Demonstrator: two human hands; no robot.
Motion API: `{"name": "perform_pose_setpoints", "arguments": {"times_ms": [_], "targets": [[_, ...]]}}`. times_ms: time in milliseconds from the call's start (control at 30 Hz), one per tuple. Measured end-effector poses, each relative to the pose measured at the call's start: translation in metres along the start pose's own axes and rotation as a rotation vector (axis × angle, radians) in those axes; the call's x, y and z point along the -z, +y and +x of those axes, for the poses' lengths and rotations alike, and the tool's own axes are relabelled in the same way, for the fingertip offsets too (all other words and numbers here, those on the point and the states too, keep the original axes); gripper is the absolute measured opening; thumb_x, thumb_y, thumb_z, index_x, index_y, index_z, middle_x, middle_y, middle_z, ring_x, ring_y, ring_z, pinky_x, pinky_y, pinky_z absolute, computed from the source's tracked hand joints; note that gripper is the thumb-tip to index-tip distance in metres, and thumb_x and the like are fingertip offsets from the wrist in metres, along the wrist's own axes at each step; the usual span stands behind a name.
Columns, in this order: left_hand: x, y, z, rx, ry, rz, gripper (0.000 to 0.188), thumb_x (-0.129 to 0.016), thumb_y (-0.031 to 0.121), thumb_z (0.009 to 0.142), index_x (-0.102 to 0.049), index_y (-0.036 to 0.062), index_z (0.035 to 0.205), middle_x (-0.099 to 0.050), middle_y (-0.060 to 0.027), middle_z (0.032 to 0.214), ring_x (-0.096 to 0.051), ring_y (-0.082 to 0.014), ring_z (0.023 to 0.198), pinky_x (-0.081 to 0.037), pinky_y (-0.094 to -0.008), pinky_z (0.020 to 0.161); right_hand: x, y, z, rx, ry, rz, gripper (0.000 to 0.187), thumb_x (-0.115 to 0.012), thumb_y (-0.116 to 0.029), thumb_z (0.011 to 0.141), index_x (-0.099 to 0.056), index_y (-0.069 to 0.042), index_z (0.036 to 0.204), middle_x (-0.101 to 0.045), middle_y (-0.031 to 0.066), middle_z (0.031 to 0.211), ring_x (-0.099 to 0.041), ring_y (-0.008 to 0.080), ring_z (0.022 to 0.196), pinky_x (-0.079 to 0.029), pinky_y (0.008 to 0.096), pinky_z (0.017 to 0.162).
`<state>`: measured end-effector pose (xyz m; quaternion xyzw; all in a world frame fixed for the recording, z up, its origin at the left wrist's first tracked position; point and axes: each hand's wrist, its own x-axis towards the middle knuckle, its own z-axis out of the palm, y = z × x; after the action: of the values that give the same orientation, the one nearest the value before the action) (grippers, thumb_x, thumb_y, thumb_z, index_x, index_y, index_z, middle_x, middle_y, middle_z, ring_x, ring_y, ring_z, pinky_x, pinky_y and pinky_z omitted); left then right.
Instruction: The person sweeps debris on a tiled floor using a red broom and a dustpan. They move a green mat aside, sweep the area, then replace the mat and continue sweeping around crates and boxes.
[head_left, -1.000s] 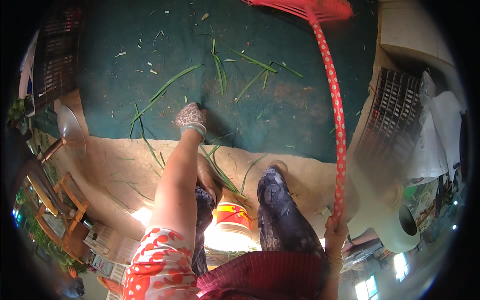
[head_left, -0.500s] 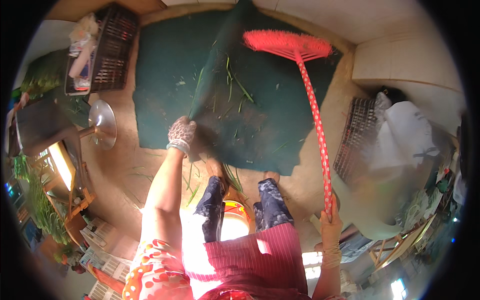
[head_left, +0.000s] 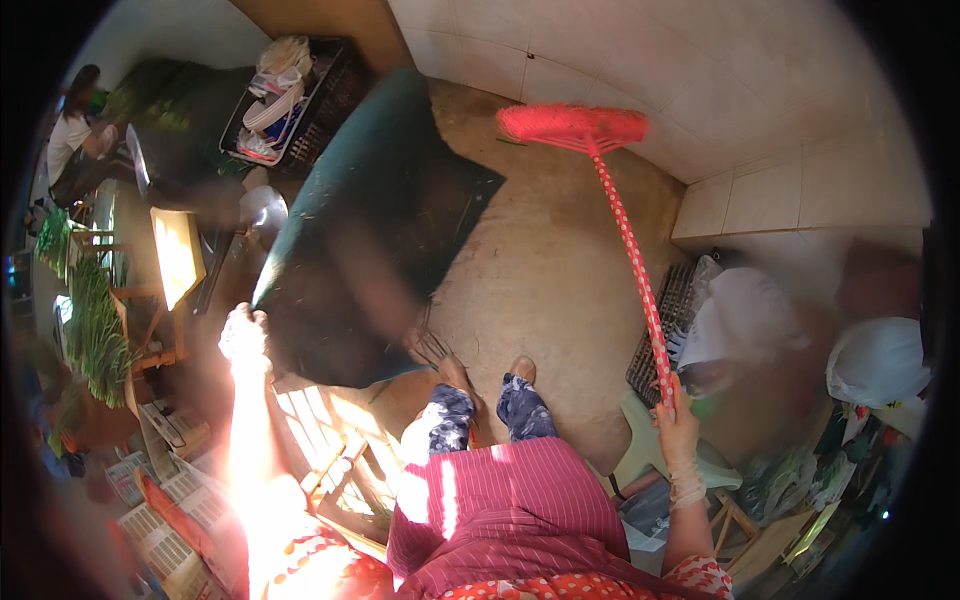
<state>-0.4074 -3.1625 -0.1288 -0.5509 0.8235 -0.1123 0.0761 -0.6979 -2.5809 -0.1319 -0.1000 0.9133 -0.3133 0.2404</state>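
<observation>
My left hand (head_left: 245, 337), in a patterned glove and bright in the sun, is closed on the edge of a dark green mat (head_left: 400, 170). The mat is lifted on that side and slopes over the floor left of my feet, with part of it blurred. In my right hand (head_left: 677, 420) is the handle of a broom (head_left: 633, 240), red with white dots. Its wide pink-red bristle head (head_left: 572, 124) points away from me, near the far wall. Thin green stalks (head_left: 432, 347) lie by my left foot.
A black crate (head_left: 315, 130) of mixed items stands at the far left, near a round metal stool base (head_left: 263, 212). Another dark crate (head_left: 655, 335) with a white bag (head_left: 745, 315) is at right. Farther left, a person (head_left: 75, 140) sits beside green stalk bundles (head_left: 95, 340).
My left hand has drawn the mat leftward and up, baring the floor beneath it. The broom stays in my right hand, its head still far off. My view has shifted.
</observation>
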Motion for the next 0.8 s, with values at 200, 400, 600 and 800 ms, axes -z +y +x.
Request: {"name": "perform_pose_setpoints", "arguments": {"times_ms": [200,400,600,800], "targets": [[0.056,-0.123,-0.054,-0.059,0.069,0.072,0.014,-0.060,0.018,0.074,-0.056,0.0072,0.081,-0.057,-0.0119,0.077,-0.057,-0.0299,0.076,-0.046,-0.0398,0.068,-0.006,-0.038,0.032,-0.088,-0.169,-0.262,0.052,-0.052,-0.013,0.083,-0.038,-0.022,0.132,-0.054,0.0064,0.073,-0.052,0.0147,0.058,-0.045,0.0277,0.054],[0.057,-0.202,-0.082,0.061,-0.058,-0.126,0.012,-0.057,0.018,0.075,-0.052,0.0075,0.078,-0.056,-0.0129,0.076,-0.056,-0.0325,0.070,-0.044,-0.0398,0.061,-0.090,-0.117,0.098,-0.217,-0.311,-0.150,0.054,-0.055,-0.026,0.078,-0.040,-0.023,0.130,-0.062,0.0213,0.089,-0.060,0.0359,0.083,-0.046,0.0384,0.073],[0.003,-0.313,-0.065,0.175,-0.124,-0.010,0.018,-0.053,0.020,0.077,-0.052,0.0029,0.081,-0.056,-0.0170,0.082,-0.054,-0.0356,0.077,-0.043,-0.0425,0.069,-0.221,-0.244,0.234,-0.139,-0.375,-0.033,0.051,-0.049,-0.022,0.082,-0.038,-0.018,0.132,-0.063,0.0117,0.087,-0.060,0.0177,0.069,-0.047,0.0328,0.065],[-0.060,-0.393,-0.040,0.645,-0.457,-0.212,0.005,-0.048,0.007,0.080,-0.047,0.0094,0.076,-0.042,-0.0050,0.062,-0.040,-0.0156,0.053,-0.033,-0.0304,0.047,-0.342,-0.287,0.305,0.038,-0.383,-0.630,0.051,-0.038,-0.029,0.090,-0.019,-0.037,0.137,-0.062,0.0140,0.094,-0.061,0.0300,0.082,-0.048,0.0394,0.071]]}}
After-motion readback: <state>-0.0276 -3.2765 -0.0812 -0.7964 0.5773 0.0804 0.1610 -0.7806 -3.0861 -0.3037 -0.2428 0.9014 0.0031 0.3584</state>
